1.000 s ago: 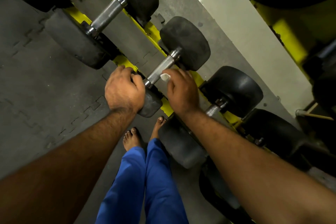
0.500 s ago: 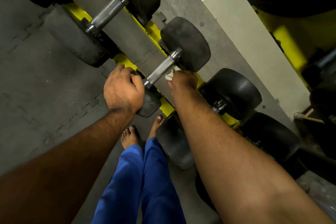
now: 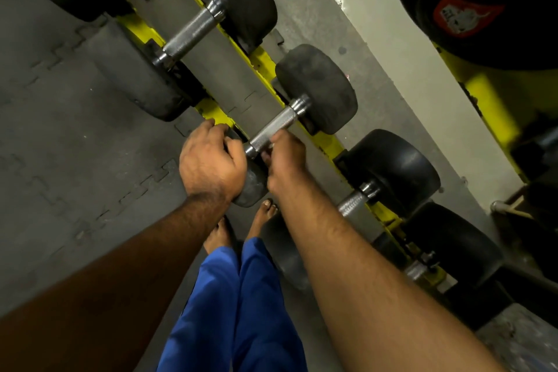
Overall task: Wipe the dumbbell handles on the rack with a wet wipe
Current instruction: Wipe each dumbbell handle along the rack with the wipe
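A black dumbbell lies across the yellow rack (image 3: 327, 142), its knurled steel handle (image 3: 273, 127) running diagonally. My left hand (image 3: 211, 160) clasps the near black head (image 3: 252, 187) of this dumbbell. My right hand (image 3: 285, 157) is curled under the near end of the handle, fingers closed against it. The white wet wipe is hidden inside that hand. The far head (image 3: 317, 87) of the dumbbell rests on the rack's back rail.
A bigger dumbbell with a steel handle (image 3: 193, 30) lies to the upper left. More dumbbells (image 3: 392, 172) follow to the lower right. A black weight plate (image 3: 483, 3) hangs at the top right. My bare feet (image 3: 241, 226) and blue trousers stand on grey floor mats (image 3: 60, 130).
My right hand slid back down the handle from near the far head to its near end, and the white wipe went out of sight under it. My left hand stayed on the near head.
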